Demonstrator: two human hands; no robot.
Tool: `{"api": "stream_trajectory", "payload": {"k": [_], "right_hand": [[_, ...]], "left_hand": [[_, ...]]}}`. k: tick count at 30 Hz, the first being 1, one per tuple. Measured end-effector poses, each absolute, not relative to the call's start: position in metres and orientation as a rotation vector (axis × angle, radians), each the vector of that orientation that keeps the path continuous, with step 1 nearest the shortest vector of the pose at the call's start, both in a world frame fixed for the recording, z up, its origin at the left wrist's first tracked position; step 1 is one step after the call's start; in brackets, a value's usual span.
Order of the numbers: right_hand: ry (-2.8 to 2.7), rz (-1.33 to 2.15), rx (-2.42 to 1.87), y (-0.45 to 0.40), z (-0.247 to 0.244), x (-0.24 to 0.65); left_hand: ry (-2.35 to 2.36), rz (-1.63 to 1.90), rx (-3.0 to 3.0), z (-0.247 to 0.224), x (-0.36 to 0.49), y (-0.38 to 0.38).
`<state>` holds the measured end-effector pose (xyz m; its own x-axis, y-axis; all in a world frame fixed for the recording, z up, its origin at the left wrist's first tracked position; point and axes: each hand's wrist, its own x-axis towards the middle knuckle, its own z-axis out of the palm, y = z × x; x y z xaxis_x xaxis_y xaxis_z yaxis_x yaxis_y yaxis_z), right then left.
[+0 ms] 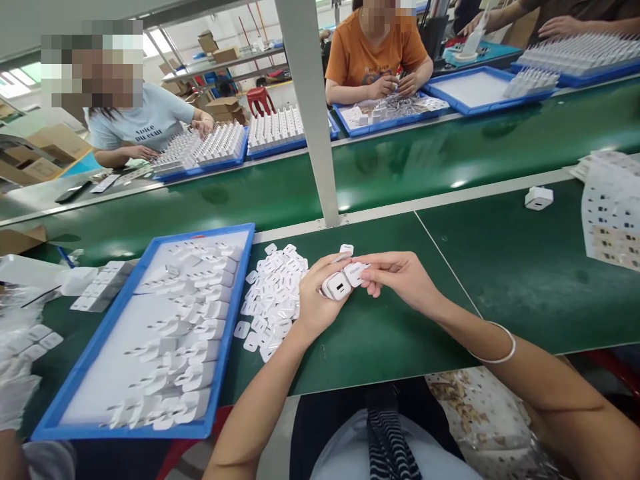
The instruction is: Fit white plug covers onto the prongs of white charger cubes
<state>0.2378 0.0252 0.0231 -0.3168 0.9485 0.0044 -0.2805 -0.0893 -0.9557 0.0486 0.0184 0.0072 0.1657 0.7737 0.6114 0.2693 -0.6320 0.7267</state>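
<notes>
My left hand (pixel 320 293) is closed around a white charger (pixel 336 287), whose end with a dark port faces me. Against that charger sits a small white cover piece (pixel 354 274) with faint grey print, pinched at its right edge by the fingertips of my right hand (pixel 395 275). Whether it is fixed to a second charger behind it I cannot tell. Just beyond my fingers shows another white rounded piece (pixel 346 249). Left of my left hand lies a loose heap of white square cover pieces (pixel 275 293), many with a small slot.
A blue-rimmed tray (pixel 227 333) with rows of white chargers stands at the left. A single charger (pixel 539 198) and printed sheets (pixel 613 213) lie at the right. Across the green belt (pixel 260 180), several people work at trays. A white post (pixel 320 133) rises ahead.
</notes>
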Motion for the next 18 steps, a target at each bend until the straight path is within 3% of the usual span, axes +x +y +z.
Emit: {"api": "stream_trajectory", "payload": {"k": [18], "right_hand": [[-1.27, 1.644, -0.92, 0.029, 0.0218, 0.2439]], "left_hand": [[0.934, 1.436, 2.119, 0.0094, 0.0471, 0.0192]]}}
